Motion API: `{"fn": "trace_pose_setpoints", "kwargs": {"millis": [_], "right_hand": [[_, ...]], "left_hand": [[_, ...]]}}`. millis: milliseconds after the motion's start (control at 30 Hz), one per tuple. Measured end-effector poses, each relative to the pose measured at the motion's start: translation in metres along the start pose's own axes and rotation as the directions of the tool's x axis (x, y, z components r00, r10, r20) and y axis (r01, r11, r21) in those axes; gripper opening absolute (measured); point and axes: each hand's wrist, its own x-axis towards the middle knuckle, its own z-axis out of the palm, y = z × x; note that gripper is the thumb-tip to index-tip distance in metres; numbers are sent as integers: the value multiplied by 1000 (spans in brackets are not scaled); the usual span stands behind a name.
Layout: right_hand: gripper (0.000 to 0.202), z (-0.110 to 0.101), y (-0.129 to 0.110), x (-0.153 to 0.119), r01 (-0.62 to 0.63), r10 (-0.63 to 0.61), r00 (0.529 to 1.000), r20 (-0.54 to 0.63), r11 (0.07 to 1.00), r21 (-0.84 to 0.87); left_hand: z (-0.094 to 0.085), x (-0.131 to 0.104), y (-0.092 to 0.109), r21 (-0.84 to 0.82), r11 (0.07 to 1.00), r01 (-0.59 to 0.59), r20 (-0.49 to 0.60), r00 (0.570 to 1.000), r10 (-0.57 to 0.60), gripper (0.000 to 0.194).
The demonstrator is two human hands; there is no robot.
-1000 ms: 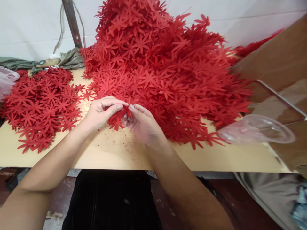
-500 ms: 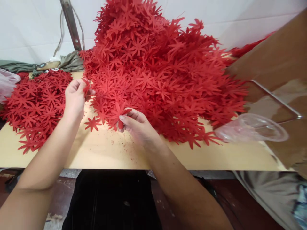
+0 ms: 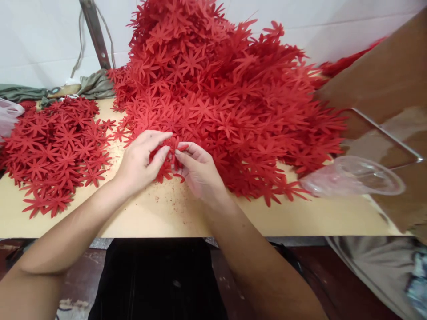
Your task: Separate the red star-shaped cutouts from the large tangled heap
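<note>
Mid-frame, the right hand (image 3: pixel 201 172) pinches a flower (image 3: pixel 175 152) in its fingers; the left hand (image 3: pixel 138 159), fingers parted, is just beside it.

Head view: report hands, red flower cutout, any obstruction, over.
Right hand pinching red flower cutout. Left hand beside it, thumb and forefinger parted. Cutout pile close behind; clear plastic cup away to the right.

Bright, diffuse light on the tabletop (image 3: pixel 267 218), dimmer floor (image 3: pixel 320 262) below, soft detail.
</note>
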Motion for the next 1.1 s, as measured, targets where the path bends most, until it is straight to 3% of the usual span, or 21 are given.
{"fn": "trace_pose_setpoints", "kwargs": {"millis": [200, 300, 400, 500, 700, 800, 967, 1100], "right_hand": [[36, -1, 1, 1, 92, -92, 996, -2, 994, -50], [36, -1, 1, -2, 191, -199, 980, -17, 959, -208], [34, 0, 1, -4, 285, -330, 944, -28, 853, -438], [39, 1, 2, -5, 318, -391, 920, -23, 782, -536], [49, 1, -1, -6, 276, -338, 941, -24, 804, -527], [51, 3, -1, -7, 257, -285, 958, 15, 839, -480], [51, 6, 2, -8, 312, -297, 949, 102, 860, -404], [39, 3, 4, -6, 243, -181, 961, 207, 911, -333]], "left_hand": [[7, -3, -2, -233, 958, 168, 50, 986, -161, 35], [5, -5, -2, -276, 947, 166, 54, 986, -157, 41], [6, -6, 1, -289, 948, 130, 72, 991, -114, 43], [11, -8, 0, -276, 955, 110, 100, 991, -85, 39], [24, -12, -3, -313, 934, 173, 123, 982, -141, 29], [25, -10, 1, -449, 852, 268, 118, 963, -241, 27], [18, -1, -2, -632, 669, 392, 84, 892, -444, 30], [10, 4, -26, -683, 608, 404, -5, 830, -557, 25]]}}
